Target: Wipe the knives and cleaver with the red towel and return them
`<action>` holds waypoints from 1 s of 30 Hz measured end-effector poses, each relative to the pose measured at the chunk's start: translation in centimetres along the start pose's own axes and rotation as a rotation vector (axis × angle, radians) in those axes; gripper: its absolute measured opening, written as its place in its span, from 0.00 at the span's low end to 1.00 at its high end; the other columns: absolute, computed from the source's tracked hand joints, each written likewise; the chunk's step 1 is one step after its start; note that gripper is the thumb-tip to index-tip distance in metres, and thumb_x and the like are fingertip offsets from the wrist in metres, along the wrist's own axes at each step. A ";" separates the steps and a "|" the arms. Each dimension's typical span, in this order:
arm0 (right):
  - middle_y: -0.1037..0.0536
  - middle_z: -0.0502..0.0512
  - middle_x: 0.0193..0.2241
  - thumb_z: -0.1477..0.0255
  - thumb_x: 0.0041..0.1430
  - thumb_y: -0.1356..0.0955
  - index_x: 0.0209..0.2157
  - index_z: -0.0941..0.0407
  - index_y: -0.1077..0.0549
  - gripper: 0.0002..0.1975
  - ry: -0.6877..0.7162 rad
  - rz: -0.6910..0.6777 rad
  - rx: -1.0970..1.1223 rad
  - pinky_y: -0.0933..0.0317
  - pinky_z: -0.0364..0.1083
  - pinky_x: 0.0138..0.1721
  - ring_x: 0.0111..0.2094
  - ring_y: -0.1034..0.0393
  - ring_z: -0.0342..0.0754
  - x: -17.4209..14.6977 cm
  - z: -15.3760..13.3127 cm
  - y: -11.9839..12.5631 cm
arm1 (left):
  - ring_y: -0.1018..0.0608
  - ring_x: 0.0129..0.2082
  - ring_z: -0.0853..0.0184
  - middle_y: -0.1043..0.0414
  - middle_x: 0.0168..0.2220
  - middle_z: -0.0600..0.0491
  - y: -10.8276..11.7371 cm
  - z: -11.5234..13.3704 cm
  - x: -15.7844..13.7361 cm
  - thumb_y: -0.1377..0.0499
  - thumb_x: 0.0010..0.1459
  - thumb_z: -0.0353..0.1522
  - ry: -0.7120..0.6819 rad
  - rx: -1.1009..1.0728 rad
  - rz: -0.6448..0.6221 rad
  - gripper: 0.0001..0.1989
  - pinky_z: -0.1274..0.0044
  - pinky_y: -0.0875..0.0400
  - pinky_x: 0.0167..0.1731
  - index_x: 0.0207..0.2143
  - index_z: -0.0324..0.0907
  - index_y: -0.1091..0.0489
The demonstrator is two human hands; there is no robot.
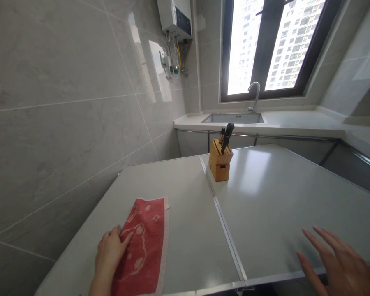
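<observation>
Lays the left hand (111,248) at the left edge of a red towel (152,246), thumb on top; cannot tell whether gripping it or only resting there; has the towel flat on the white table (191,238), by the near edge and left of the metal seam (217,204); holds the right hand (347,267) released, fingers spread, over the near edge, right of the seam; faces a wooden knife block (217,157) just right of the seam, toward the far edge.
</observation>
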State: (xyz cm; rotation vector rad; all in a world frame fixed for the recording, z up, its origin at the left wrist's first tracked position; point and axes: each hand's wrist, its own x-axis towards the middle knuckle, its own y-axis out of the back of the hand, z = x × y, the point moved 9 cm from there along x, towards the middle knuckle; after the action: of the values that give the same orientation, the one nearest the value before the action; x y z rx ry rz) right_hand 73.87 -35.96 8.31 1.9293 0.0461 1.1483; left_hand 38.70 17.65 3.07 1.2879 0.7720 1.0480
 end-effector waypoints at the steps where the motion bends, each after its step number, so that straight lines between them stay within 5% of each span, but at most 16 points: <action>1: 0.35 0.61 0.56 0.58 0.55 0.37 0.59 0.45 0.42 0.29 0.027 -0.003 0.001 0.48 0.66 0.57 0.56 0.39 0.66 -0.1 -0.5 0.0 | 0.26 0.46 0.51 0.27 0.45 0.35 -0.3 0.1 0.0 0.51 0.55 0.46 -0.031 -0.026 -0.005 0.32 0.66 0.34 0.46 0.52 0.29 0.35; 5: 0.31 0.63 0.52 0.58 0.57 0.37 0.59 0.49 0.41 0.28 0.096 -0.073 0.092 0.42 0.62 0.54 0.52 0.34 0.63 -0.3 -3.3 -0.7 | 0.22 0.38 0.54 0.22 0.39 0.44 -0.1 3.0 -0.9 0.51 0.57 0.42 -0.072 -0.169 -0.045 0.21 0.70 0.31 0.38 0.42 0.39 0.27; 9: 0.27 0.62 0.49 0.60 0.58 0.36 0.55 0.54 0.37 0.25 0.057 -0.195 0.308 0.35 0.55 0.50 0.49 0.31 0.58 -0.4 -6.4 -2.5 | 0.22 0.39 0.56 0.21 0.37 0.46 3.2 8.9 -2.5 0.46 0.54 0.42 -0.166 -0.497 -0.016 0.16 0.70 0.32 0.42 0.35 0.41 0.24; 14: 0.24 0.60 0.46 0.60 0.61 0.38 0.48 0.54 0.29 0.18 -0.233 -0.543 0.759 0.34 0.52 0.50 0.47 0.28 0.54 -0.1 -9.9 -7.6 | 0.22 0.39 0.60 0.21 0.37 0.48 6.5 17.2 -5.7 0.37 0.48 0.42 -0.158 -1.143 -0.125 0.17 0.74 0.31 0.42 0.35 0.39 0.23; 19: 0.24 0.61 0.48 0.53 0.54 0.34 0.49 0.56 0.29 0.26 -0.532 -0.680 1.221 0.37 0.55 0.53 0.51 0.31 0.58 1.9 -13.1 -10.0 | 0.24 0.24 0.70 0.23 0.29 0.52 4.6 23.9 -8.7 0.31 0.41 0.40 0.075 -1.682 -0.416 0.21 0.80 0.31 0.26 0.36 0.38 0.26; 25: 0.19 0.57 0.37 0.60 0.49 0.28 0.45 0.56 0.30 0.23 -0.914 -0.671 1.598 0.31 0.50 0.40 0.37 0.24 0.54 1.7 -12.9 -10.6 | 0.25 0.26 0.72 0.24 0.31 0.52 0.3 25.9 -9.9 0.32 0.43 0.40 0.094 -1.673 -0.579 0.22 0.82 0.33 0.25 0.39 0.38 0.29; 30: 0.20 0.59 0.36 0.66 0.52 0.29 0.45 0.57 0.30 0.19 -1.134 -0.803 1.828 0.32 0.52 0.43 0.38 0.24 0.55 -1.0 -13.9 -10.1 | 0.28 0.23 0.74 0.26 0.33 0.52 -2.3 25.6 -12.5 0.32 0.45 0.38 -0.059 -1.480 -0.820 0.42 0.83 0.39 0.21 0.60 0.42 0.46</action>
State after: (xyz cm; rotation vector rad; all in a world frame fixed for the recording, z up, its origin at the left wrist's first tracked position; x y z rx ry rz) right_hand 66.86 -20.98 3.42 3.0873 1.4596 -1.1523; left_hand 57.91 -3.47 3.49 -0.2826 0.2260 0.5790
